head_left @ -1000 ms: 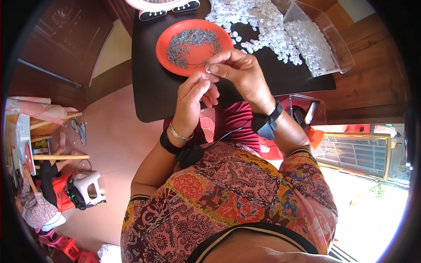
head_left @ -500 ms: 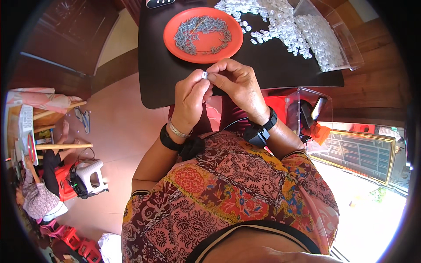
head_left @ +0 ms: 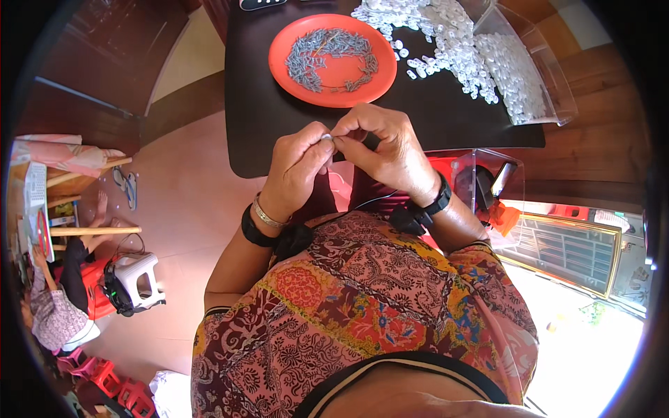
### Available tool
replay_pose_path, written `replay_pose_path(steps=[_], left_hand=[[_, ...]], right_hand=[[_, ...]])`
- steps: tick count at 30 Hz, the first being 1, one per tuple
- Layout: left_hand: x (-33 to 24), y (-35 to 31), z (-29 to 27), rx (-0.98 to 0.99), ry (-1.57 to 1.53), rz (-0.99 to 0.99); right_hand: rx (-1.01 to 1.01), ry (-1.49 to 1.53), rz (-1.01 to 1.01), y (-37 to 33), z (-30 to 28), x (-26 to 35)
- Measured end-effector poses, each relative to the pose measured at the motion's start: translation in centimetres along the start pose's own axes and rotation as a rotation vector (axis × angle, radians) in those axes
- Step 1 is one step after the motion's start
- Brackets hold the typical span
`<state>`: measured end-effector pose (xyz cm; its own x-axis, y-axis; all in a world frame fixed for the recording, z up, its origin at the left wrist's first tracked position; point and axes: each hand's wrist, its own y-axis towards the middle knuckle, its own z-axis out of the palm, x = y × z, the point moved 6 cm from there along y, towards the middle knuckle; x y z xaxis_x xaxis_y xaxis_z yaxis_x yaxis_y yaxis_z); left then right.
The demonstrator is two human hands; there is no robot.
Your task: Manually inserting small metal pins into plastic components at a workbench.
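My left hand (head_left: pixel 296 171) pinches a small white plastic piece (head_left: pixel 326 137) between thumb and fingertips, just off the table's near edge. The thumb and forefinger of my right hand (head_left: pixel 387 150) are pressed together at that piece's right side; whatever sits between them is too small to make out. Beyond my hands, an orange-red plate (head_left: pixel 334 83) stands on the table with a ring of small grey screws (head_left: pixel 306 61) in it. To its right lies a heap of white plastic pieces (head_left: pixel 453 42), like those in the tipped clear box (head_left: pixel 557 97).
The dark table (head_left: pixel 244 139) ends just above my lap. Below its right side stands another clear box (head_left: pixel 512 174) holding black and orange things. A grey-white stool (head_left: pixel 143 279) is on the floor at left, and beyond it another person (head_left: pixel 66 313) sits.
The white piece is turned and more covered by my fingertips now. My hands stay together at it. The whole view has shifted slightly, with the table and plate lower in it.
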<state>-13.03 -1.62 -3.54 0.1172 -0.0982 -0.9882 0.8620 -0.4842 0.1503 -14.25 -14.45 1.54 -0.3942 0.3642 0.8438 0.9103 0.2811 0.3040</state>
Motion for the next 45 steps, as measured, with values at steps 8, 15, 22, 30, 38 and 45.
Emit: replay_pose_path(steps=[8, 15, 22, 30, 38, 45], left_hand=[[1.1, 0.3, -1.1, -0.024, -0.145, -0.079], [1.6, 0.3, -1.4, -0.089, -0.185, -0.135], [1.6, 0.4, -1.4, -0.106, -0.25, -0.15], [1.5, 0.5, -1.4, -0.151, -0.253, -0.151], [0.8, 0.3, -1.4, -0.171, -0.239, -0.118], [-0.2, 0.2, -0.2, -0.131, -0.224, -0.09]], right_hand=[[0.103, -0.695, -0.187, 6.0, -3.6, -3.5], [0.242, -0.899, -0.22, 8.0, -2.9, -6.4], [0.397, -1.069, -0.227, 8.8, -2.0, -6.0], [0.452, -1.131, -0.251, 9.5, -0.6, -5.7], [0.372, -0.766, -0.154, 9.4, -1.6, -5.6], [0.191, 0.295, 0.205, 4.7, -2.1, -3.7]])
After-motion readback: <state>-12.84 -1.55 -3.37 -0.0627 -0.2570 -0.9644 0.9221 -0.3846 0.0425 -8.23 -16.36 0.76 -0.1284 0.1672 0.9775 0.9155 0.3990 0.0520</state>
